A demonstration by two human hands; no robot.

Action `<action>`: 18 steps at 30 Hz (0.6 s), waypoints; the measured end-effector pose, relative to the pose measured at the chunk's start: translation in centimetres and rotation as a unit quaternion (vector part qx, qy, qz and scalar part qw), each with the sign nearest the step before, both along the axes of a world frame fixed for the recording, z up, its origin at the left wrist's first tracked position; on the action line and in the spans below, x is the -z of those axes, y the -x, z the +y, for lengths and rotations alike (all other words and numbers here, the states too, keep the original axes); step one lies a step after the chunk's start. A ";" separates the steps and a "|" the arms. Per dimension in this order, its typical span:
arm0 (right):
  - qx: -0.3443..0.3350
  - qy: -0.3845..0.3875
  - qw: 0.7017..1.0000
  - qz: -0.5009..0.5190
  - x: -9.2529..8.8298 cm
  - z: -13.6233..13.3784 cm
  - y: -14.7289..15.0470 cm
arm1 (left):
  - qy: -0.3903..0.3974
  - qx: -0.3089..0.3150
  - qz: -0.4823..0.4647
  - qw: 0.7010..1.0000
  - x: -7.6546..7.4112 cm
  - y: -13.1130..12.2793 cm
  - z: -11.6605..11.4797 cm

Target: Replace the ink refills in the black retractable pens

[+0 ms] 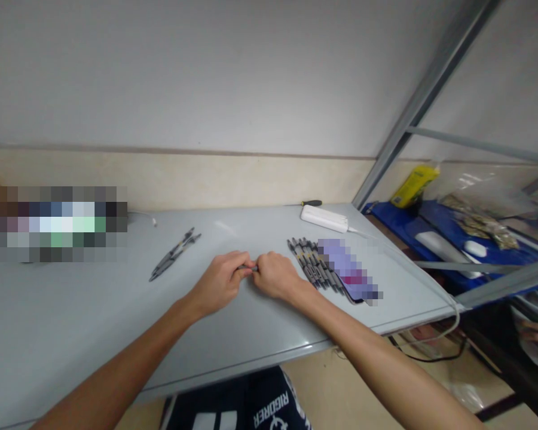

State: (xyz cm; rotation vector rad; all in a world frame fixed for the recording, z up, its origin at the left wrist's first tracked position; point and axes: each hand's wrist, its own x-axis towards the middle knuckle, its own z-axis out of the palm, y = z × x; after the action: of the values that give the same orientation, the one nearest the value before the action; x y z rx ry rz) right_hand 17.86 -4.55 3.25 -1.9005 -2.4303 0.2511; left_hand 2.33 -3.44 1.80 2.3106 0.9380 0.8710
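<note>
My left hand [224, 278] and my right hand [275, 275] meet over the middle of the table, both closed. Between them runs a slim grey pen [251, 268], gripped from either end; most of it is hidden by my fingers. Left of my hands, a few grey pens [173, 255] lie close together at a slant. Just right of my right hand, several similar grey pens [314, 266] are lined up side by side. Against that row rests a phone [352, 275], its screen blurred out.
A white power strip [325, 219] with a cable lies toward the back right, near a screwdriver [312, 203]. A blurred-out object [63, 224] occupies the back left, beside a white cable end [154, 222]. Right of the table, a metal frame [403, 113] borders a blue shelf [385, 210] holding packets.
</note>
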 end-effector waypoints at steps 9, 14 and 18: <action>-0.119 0.106 0.986 0.044 -1.4 0.2 -1.7 | -0.199 0.089 0.015 0.976 0.0 -0.3 -0.6; -0.156 0.046 0.982 0.097 -2.6 0.4 -3.4 | -0.178 0.065 -0.017 0.982 -0.1 -0.1 -0.1; -0.144 0.160 0.914 0.344 -3.6 1.0 -5.5 | -0.063 -0.030 -0.046 0.996 0.0 0.7 0.8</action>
State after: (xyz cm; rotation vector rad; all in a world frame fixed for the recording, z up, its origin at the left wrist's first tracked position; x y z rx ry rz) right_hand 23.40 -3.51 6.86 -1.1971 -2.2171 1.1689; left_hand 1.62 -2.62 1.85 2.3363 0.9419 1.0802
